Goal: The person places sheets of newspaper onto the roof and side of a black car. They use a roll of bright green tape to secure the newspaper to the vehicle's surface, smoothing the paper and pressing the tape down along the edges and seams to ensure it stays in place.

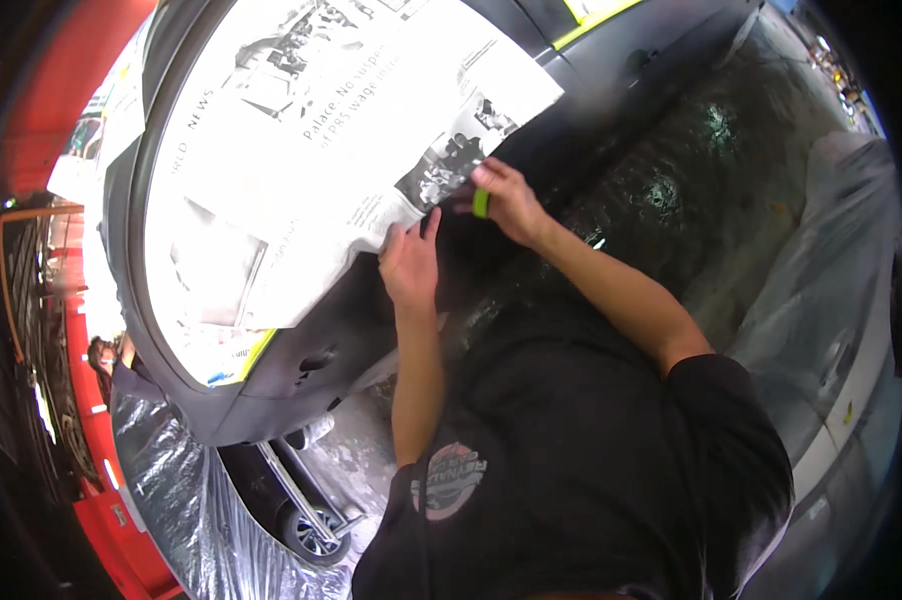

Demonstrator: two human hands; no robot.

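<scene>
Newspaper (321, 190): over dark car panel (271, 385).
Left hand (411, 265): forearm raised, fingers at newspaper's lower edge; grip unclear.
Right hand (514, 207): elbow bent, grip curled round yellow-green tape (481, 204) beside newspaper.
Open room: floor (661, 215) right of newspaper.

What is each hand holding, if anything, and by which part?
The right hand holds a green item, apparently a tape roll; exact hold unclear. The left hand is at the edge of the newspaper; grip unclear.
</scene>
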